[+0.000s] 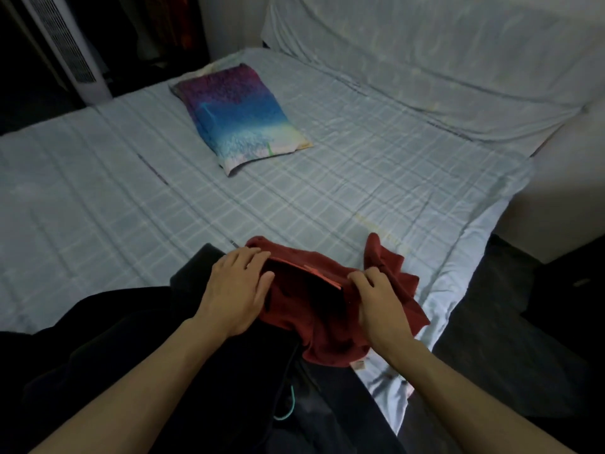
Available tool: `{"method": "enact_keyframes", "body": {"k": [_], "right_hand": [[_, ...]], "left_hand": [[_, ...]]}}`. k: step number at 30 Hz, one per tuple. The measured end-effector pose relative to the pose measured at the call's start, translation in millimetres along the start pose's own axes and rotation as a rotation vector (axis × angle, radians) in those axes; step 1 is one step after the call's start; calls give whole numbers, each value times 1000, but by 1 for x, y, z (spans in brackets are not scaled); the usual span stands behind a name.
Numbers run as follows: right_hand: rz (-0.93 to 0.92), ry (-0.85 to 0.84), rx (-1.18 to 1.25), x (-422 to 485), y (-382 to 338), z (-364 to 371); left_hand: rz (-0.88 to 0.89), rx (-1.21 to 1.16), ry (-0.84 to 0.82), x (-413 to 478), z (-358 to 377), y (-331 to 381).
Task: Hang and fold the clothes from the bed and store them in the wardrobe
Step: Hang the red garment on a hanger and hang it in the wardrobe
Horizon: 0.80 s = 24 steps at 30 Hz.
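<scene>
A dark red garment [330, 335] lies crumpled at the near edge of the bed [98, 191], partly on top of a pile of black clothes [137, 348]. My left hand [235, 286] rests on the garment's left side, fingers curled over its opening. On the right side, my right hand [379, 299] pinches the fabric. One red corner sticks up beyond my right hand. A teal drawstring [288, 407] shows on the black clothes near me.
A purple, blue and white pillow [239, 116] lies mid-bed. A pale bolster or folded cover [442, 70] runs along the far right. A white tower fan [68, 47] stands at the far left. Dark floor [510, 339] lies right of the bed.
</scene>
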State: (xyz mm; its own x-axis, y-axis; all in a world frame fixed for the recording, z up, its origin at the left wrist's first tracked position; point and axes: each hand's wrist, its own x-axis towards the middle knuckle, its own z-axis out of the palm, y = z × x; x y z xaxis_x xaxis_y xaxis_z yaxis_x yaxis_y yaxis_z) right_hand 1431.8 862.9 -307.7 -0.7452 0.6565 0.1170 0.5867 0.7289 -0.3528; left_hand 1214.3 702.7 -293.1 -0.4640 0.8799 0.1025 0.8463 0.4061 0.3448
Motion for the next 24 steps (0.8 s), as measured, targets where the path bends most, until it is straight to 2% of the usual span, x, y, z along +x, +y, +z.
{"method": "enact_keyframes", "body": {"k": [7,15,20,24], "right_hand": [[-3,88,104,-25,2,-60],[6,79,86,-56,13,-78],[25,114,82,-69,17,-82],[15,122,64,-71,20,-82]], "left_hand": [[48,64,24,1,-24,7],[46,-19,-97,24,-1,22],[55,-76,25,36,26,29],[120,56,-6,39,35,28]]}}
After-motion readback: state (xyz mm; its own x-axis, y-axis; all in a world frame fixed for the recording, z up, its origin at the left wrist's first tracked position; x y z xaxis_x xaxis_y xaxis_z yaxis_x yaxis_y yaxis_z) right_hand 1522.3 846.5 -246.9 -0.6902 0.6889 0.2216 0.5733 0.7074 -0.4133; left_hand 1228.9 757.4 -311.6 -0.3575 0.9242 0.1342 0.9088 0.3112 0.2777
